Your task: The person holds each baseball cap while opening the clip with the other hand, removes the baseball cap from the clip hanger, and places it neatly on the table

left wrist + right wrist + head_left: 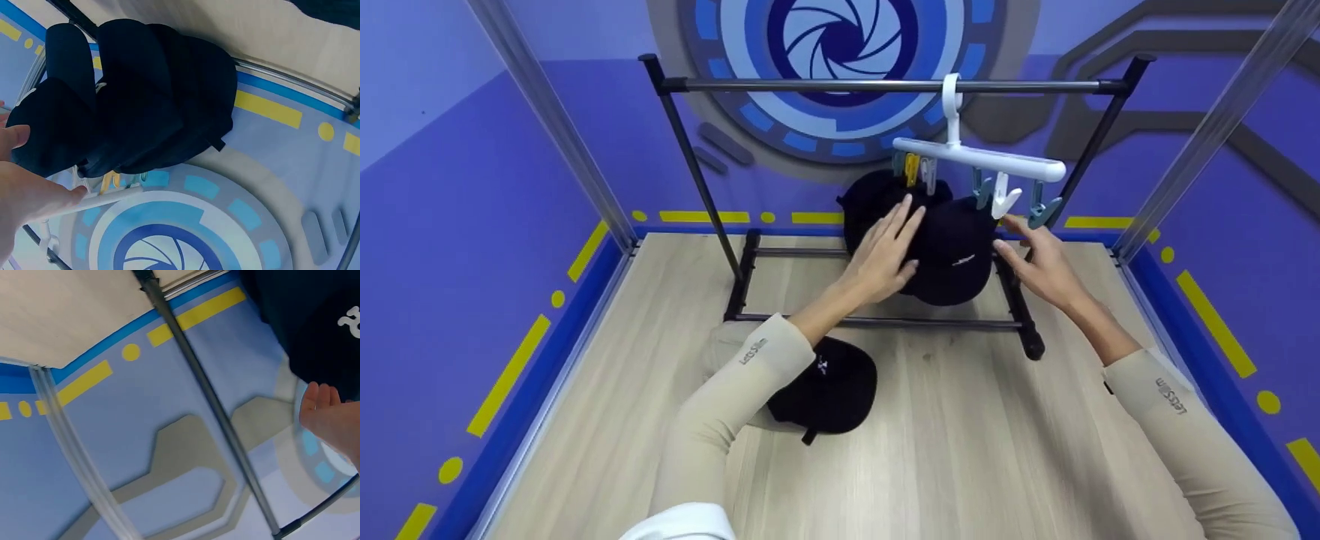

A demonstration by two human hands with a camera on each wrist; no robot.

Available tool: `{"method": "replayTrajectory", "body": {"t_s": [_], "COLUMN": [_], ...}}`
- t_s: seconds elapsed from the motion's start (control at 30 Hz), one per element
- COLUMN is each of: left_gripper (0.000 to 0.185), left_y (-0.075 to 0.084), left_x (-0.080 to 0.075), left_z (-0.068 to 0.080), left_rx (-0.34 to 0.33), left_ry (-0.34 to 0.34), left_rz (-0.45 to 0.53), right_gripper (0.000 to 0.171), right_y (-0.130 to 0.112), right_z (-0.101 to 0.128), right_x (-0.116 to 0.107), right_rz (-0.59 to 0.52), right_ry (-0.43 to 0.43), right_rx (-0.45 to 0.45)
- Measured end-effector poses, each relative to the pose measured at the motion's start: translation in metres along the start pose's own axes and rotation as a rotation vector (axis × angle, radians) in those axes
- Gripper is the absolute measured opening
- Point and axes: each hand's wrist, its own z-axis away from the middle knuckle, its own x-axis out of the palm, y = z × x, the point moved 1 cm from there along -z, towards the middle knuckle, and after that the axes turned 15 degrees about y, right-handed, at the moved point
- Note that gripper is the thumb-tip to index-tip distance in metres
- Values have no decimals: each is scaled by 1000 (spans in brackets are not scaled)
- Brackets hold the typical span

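The front black cap is at three o'clock of the head view's centre, below the white hanger at about seven o'clock. It is plain, dark and softly domed, with a rounded brim toward six o'clock and a small white emblem on its front — a looping shape in the right wrist view. More black caps crowd behind it at ten o'clock; the left wrist view shows them overlapping, brims layered side by side.

The hands are apart, one on either side of the front cap. At nine o'clock the left hand lies against it with fingers extended. At three o'clock the right hand has its fingertips at the cap's edge; whether they pinch it cannot be told.

The hanger hooks over the top bar of a black rack, with a yellow clip toward ten o'clock and a white clip toward five. On the wooden surface, at seven o'clock, sits another black cap — a pale cap beside it, partly behind the left forearm.
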Motion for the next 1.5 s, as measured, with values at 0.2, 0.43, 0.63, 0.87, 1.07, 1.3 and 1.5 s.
{"method": "replayTrajectory", "body": {"t_s": [0.2, 0.43, 0.63, 0.87, 1.07, 1.3, 1.5], "left_gripper": [76, 71, 68, 57, 51, 39, 26], "left_y": [10, 18, 28, 37, 34, 34, 41], "left_x": [6, 3, 0, -2, -8, -8, -5], "left_z": [-11, -20, -30, -40, -41, -45, -48], "left_rx": [-22, -66, -77, -53, -52, -65, -68], "left_ry": [15, 62, 84, 134, 147, 222, 254], "left_rz": [136, 239, 224, 187, 195, 227, 247], "right_gripper": [40, 28, 31, 38, 36, 35, 34], "right_y": [-11, -35, -77, -73, -87, -98, -86], "right_z": [-13, -25, -32, -41, -49, -56, -58], "right_x": [6, 11, 3, 1, 3, -1, 2], "right_rz": [-33, -98, -160, -278, -213, -262, -434], "right_ry": [103, 187, 159, 104, 99, 37, -21], "right_rx": [-5, -29, 81, 132, 96, 70, 171]}}
